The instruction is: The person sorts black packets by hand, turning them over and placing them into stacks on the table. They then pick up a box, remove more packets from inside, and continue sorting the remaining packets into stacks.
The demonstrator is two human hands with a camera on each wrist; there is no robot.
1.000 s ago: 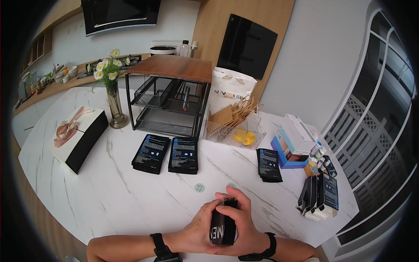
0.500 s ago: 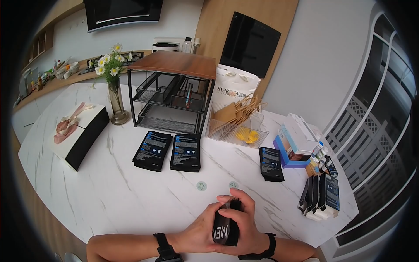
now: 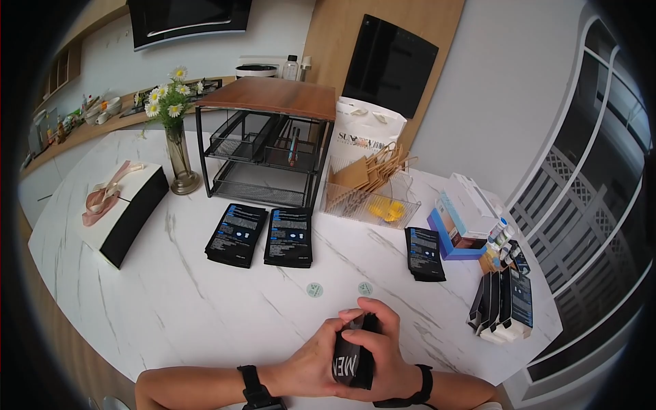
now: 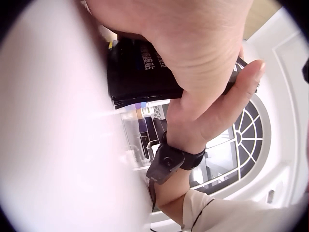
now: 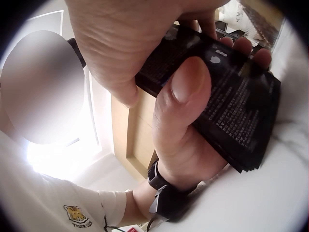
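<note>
Left hand (image 3: 309, 361): thumb and fingers clasping a stack of black packets (image 3: 344, 365).
Right hand (image 3: 391, 352): bent round the same stack.
Packets: lower centre of frame, between both hands; corners stepped.
Risk: look slick; slack or lopsided pressure could shear them apart, scattering some across the desk (image 3: 212, 318).

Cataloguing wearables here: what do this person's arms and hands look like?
The left hand and right hand are gloveless. Each has a black wrist strap with a dark device; a thin dark cable runs by the right one. White sleeves are short; a tiger emblem marks the shirt.
</note>
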